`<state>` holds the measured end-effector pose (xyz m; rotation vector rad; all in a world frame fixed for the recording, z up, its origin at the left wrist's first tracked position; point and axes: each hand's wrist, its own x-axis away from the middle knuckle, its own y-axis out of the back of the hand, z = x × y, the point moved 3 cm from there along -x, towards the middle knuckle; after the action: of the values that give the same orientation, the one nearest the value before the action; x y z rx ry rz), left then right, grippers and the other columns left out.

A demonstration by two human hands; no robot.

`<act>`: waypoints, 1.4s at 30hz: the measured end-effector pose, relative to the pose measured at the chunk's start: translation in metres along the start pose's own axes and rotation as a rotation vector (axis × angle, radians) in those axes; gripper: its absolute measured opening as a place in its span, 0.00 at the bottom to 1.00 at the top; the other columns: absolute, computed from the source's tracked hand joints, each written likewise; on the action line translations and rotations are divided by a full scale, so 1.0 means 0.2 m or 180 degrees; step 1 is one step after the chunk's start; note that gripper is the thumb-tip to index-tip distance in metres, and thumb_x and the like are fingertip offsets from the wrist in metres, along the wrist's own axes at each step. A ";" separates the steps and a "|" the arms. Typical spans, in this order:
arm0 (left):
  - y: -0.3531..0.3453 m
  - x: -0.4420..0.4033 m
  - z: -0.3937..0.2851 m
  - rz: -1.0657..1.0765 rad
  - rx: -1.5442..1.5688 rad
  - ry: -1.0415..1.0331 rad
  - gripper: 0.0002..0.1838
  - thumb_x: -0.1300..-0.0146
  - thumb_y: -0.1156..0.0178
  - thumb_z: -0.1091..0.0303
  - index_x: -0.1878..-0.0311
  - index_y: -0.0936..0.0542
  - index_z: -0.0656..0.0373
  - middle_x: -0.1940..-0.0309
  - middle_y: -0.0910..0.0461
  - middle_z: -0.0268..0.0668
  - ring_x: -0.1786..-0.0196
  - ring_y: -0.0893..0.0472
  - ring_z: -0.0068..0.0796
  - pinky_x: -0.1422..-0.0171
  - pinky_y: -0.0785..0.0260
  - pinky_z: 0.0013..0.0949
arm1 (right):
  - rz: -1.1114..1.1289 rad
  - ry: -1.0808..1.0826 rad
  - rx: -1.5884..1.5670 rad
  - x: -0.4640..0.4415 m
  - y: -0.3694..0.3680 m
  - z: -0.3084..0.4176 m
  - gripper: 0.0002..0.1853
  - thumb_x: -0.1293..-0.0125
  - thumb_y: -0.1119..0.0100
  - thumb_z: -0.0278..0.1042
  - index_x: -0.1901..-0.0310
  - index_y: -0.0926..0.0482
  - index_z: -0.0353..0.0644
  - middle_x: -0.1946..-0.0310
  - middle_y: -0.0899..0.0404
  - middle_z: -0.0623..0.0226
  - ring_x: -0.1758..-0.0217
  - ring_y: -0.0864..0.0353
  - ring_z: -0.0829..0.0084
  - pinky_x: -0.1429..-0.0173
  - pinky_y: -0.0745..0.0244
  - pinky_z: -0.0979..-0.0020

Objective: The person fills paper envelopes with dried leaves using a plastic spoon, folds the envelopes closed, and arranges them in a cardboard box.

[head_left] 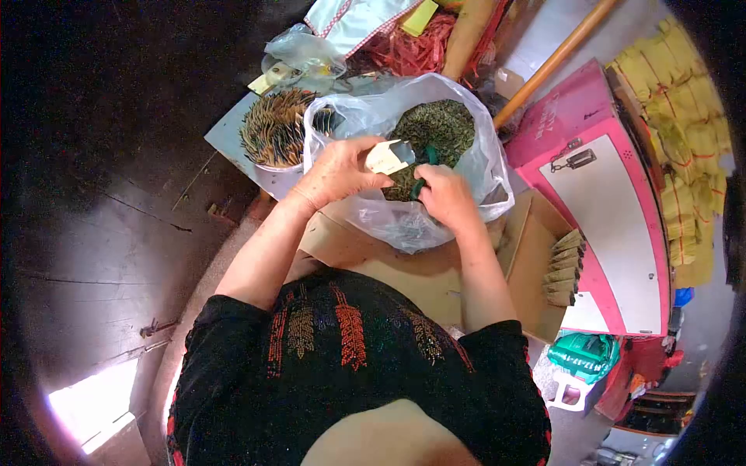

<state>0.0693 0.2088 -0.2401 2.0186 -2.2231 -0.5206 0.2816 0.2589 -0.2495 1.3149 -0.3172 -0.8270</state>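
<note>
My left hand (pixel 342 175) pinches a small cream paper packet (pixel 382 158) by its side, with the packet's mouth facing right. My right hand (pixel 449 199) is closed around a dark green scoop-like tool (pixel 420 187), mostly hidden by the fingers. Both hands are over a clear plastic bag (pixel 489 155) with its mouth spread wide. Inside the bag lies a heap of dried green-brown leaf (pixel 439 124). The tool is at the near edge of the heap, just right of the packet.
Left of the bag, a round container holds many thin brown pieces (pixel 276 128). A cardboard box (pixel 532 241) with a row of brown packets (pixel 566 268) sits at the right. Beyond are a pink-and-white cabinet (pixel 606 210), yellow bundles (pixel 668 116) and a slanting wooden pole (pixel 556 62).
</note>
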 end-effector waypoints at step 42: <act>-0.16 -0.23 0.08 -0.0234 -0.0654 -0.0078 0.27 0.57 0.27 0.58 0.53 0.20 0.60 0.64 0.17 0.47 0.59 0.18 0.46 0.51 0.27 0.41 | -0.2821 -0.2132 -0.3974 0.03 0.19 -0.32 0.07 0.41 0.49 0.29 0.68 0.22 0.36 0.85 0.28 0.65 0.90 0.34 0.78 0.87 0.42 0.76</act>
<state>0.0998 0.2545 -0.2584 2.0033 -2.0201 -0.7515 0.3406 0.3014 -0.2329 -0.1087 0.3094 -1.8009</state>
